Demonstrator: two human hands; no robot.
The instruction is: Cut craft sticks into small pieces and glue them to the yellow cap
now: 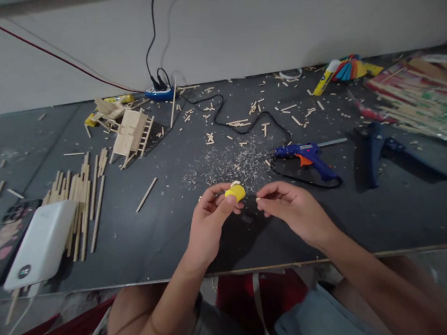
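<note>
My left hand (212, 214) is closed on a small yellow cylinder (235, 192), held between thumb and fingers above the table. A pale, whitish bit (235, 183) sits against the cylinder's upper side. Just right of it, my right hand (285, 206) is pinched, thumb against forefinger. A tiny pale piece (258, 199) shows at its fingertips, too small to name. The two hands are close but apart. Beyond my right hand, a blue glue gun (305, 153) with an orange trigger lies on its side with a glue stick in its back end.
Wood scraps and shavings (239, 160) litter the dark table (167, 237). At left are a small wooden stick model (132, 134), sticks (82, 209), a white power bank (42, 242) and a phone (5, 243). A dark-blue tool (376, 154) and packaged sticks (432, 103) lie right.
</note>
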